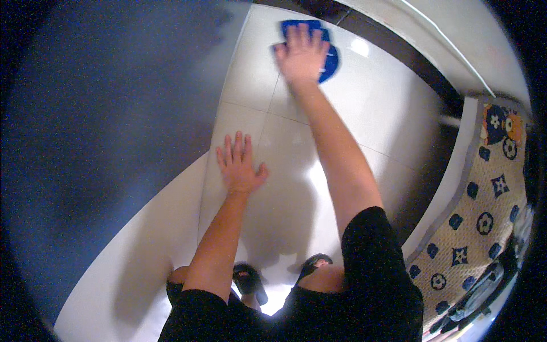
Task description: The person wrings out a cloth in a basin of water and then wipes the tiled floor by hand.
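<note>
Where the right hand (302,61) lies flat, unclenched: blue cloth (330,64), upper centre of the frame.
Left hand (239,170): released, outspread over white floor (288,142), left of centre.

A home, most likely a bedroom. At the right, a quilted beige cover (456,228) with dark flower shapes and a cartoon bear (514,126) lies over something raised like a bed, with rumpled cloth (477,297) by its edge. The floor (387,94) is pale glossy tile below a dark skirting board (393,41), and the person wears open-toed slippers (251,283)
</note>
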### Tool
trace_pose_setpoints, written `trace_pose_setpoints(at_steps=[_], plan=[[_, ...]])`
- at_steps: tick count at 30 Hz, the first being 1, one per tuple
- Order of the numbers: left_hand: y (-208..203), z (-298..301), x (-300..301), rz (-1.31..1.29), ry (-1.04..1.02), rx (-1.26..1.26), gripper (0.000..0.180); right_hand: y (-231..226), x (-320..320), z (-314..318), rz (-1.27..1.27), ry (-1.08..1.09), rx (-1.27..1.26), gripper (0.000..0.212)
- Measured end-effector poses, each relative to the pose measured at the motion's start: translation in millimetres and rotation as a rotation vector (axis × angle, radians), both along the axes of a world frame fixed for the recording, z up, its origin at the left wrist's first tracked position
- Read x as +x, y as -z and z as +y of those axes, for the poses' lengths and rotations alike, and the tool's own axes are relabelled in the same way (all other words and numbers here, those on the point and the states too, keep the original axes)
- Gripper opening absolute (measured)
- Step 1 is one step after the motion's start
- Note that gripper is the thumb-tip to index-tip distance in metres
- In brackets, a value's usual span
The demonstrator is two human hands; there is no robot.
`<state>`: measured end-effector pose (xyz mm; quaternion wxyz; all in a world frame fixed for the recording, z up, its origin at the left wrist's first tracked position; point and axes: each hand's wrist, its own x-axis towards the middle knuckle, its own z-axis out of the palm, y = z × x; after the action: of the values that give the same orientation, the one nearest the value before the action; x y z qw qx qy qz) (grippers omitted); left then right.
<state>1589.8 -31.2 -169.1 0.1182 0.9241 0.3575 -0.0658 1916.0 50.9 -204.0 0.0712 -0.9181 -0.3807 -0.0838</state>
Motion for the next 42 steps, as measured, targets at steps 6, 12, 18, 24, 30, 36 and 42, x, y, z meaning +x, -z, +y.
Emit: trace_pose_setpoints(at_steps=[6, 12, 18, 24, 30, 36, 42], plan=[[3.7, -2.1, -0.9, -0.074, -0.027, -0.021, 0.098, -12.1, -62.2, 20.8, 0.195, -0.330, 0.099, 0.071], [-7.1, -6.3, -24.6, 0.011, -0.047, 0.046, 0.100, -21.0, 39.3, -78.2, -0.025, -0.079, -0.003, 0.069], [-14.0, -13.0, -24.3, -0.009, -0.042, 0.079, 0.100, -11.7, 156.3, -277.2, -0.062, 0.488, 0.038, 0.071], [-25.9, -15.0, -31.2, 0.012, -0.036, 0.144, 0.098, -3.2, 81.9, -208.6, -0.104, 0.407, 0.025, 0.068], [-24.4, -11.7, -33.2, -0.024, -0.029, 0.162, 0.096, -49.6, -149.5, -85.0, 0.336, -0.337, 0.268, 0.069], [-22.5, -11.7, -33.3, -0.061, -0.053, 0.160, 0.094, -35.9, -116.1, -141.0, 0.202, -0.276, 0.212, 0.072], [-30.9, -17.1, -38.8, -0.087, -0.062, 0.152, 0.091, -37.4, 11.6, -319.1, 0.152, 0.375, -0.093, 0.067]])
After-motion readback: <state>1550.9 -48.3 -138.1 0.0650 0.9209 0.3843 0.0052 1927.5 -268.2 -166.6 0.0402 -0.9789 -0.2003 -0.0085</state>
